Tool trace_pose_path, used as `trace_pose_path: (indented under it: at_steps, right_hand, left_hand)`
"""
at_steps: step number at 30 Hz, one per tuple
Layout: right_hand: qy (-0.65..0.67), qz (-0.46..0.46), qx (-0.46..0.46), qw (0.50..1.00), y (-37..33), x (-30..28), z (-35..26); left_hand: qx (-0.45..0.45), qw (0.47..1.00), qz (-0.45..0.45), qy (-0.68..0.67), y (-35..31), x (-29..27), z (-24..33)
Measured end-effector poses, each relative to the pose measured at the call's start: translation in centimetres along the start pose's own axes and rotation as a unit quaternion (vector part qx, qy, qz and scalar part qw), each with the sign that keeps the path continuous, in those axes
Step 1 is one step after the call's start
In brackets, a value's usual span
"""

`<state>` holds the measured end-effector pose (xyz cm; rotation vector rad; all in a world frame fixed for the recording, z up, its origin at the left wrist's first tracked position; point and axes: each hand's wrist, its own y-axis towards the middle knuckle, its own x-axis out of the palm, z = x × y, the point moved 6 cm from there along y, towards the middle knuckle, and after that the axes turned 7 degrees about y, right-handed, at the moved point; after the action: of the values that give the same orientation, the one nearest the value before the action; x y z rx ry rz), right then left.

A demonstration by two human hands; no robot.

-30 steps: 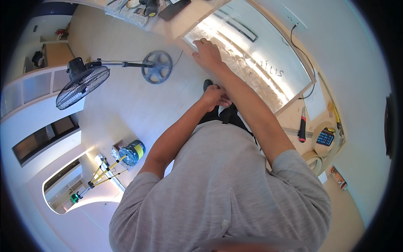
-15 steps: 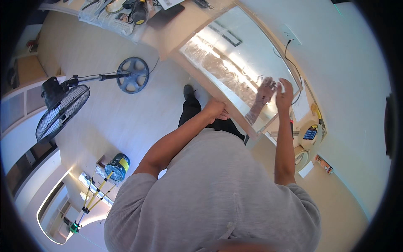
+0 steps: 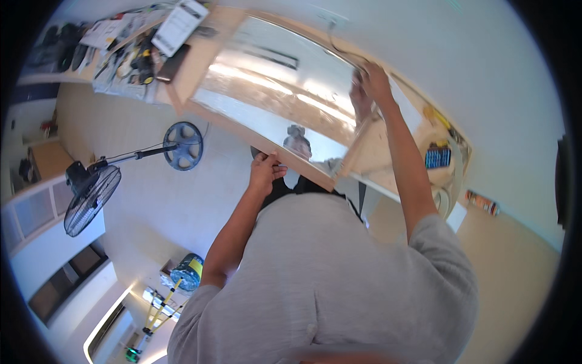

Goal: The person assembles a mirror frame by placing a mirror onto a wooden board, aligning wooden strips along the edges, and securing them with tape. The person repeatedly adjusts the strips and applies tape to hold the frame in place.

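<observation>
A mirror [image 3: 267,91] in a pale wooden frame [image 3: 242,136] lies slanted across a wooden worktop, its glass reflecting bright lights and part of me. My left hand [image 3: 264,174] is at the near long edge, fingers curled against the wood. My right hand [image 3: 378,86] reaches to the far right corner, fingers bent down beside the glass; its reflection shows next to them. A dark cable [image 3: 341,51] runs from the wall along the far edge to those right fingertips. Whether they pinch the cable or the frame is hidden.
Left on the worktop are tools, a white sheet [image 3: 180,27] and a dark flat case [image 3: 173,64]. At right stand a tray with a blue bit set [image 3: 438,156], a tape roll and a sealant tube [image 3: 482,202]. A standing fan [image 3: 92,200], bucket [image 3: 188,272] and yellow tripod are at left.
My view has turned, and the mirror sits further left in it. My right hand has gone from above the mirror's right end to its far right corner. The left stays at the near edge.
</observation>
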<state>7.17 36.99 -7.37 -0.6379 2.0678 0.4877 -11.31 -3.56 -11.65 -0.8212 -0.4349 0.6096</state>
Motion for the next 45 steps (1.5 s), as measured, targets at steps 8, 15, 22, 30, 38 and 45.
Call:
trace_pose_path:
  at_steps: [8,15,22,30,38,45]
  right_hand:
    - [0.164,-0.11,0.051,0.979,1.9,-0.2,4.7]
    - [0.251,-0.171,0.079,0.949,3.8,0.2,6.5]
    - [0.263,-0.223,0.078,0.935,4.8,-0.3,6.6]
    - [0.271,-0.199,0.043,0.941,5.5,0.6,6.4]
    - [0.207,-0.195,0.003,0.959,8.0,1.9,7.4]
    - [0.222,-0.153,-0.029,0.963,7.0,1.1,7.3]
  left_hand:
    - [-0.014,0.996,-0.018,0.087,-3.1,5.3,-2.7]
    - [0.011,0.993,0.088,0.082,-2.8,5.2,-3.3]
    - [-0.004,0.994,0.094,0.049,-2.5,5.4,-2.9]
    - [-0.04,0.99,0.087,0.107,-2.5,5.7,-2.5]
    - [-0.054,0.996,0.045,0.052,-0.2,4.1,-4.3]
    - [-0.011,0.998,0.055,-0.009,0.1,5.0,-3.8]
